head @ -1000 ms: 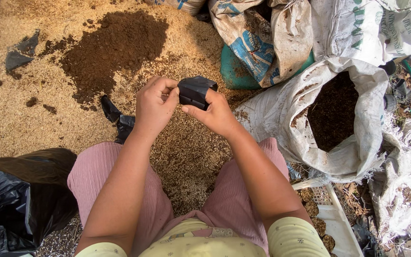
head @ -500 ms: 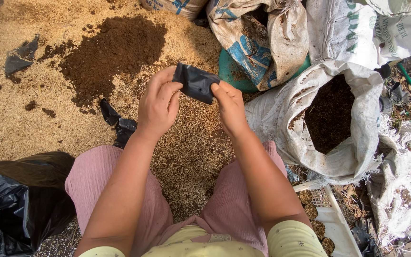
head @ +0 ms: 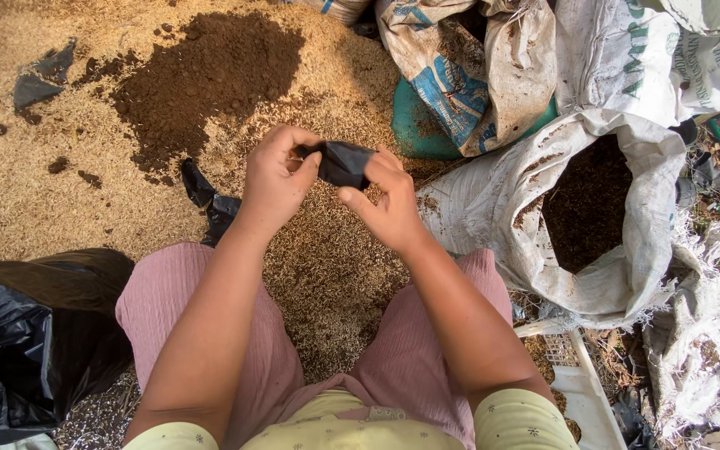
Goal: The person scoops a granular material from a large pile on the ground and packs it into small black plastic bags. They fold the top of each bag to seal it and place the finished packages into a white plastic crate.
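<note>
1. Two hands hold one small black plastic bag [head: 342, 162] above the ground, in front of the knees. The left hand [head: 275, 179] closes its fingers [head: 303, 177] on the bag's left end; the right hand [head: 383, 200] pinches the right end between thumb and fingertips.
2. Hidden: both hands cover the bag's ends, so its mouth and full length cannot be made out. Another black scrap [head: 210, 200] lies partly behind the left wrist.
3. Cut off: a large black plastic sheet [head: 18, 333] runs past the left frame edge; a white crate [head: 577, 383] is partly covered at lower right.
4. Open room: the husk-covered floor [head: 327, 275] lies bare between the legs. A dark soil heap [head: 202, 79] sits beyond the hands. An open white sack [head: 535, 250] of dark material stands near the right hand.
5. Appearance: the bag is crumpled, glossy and creased.
</note>
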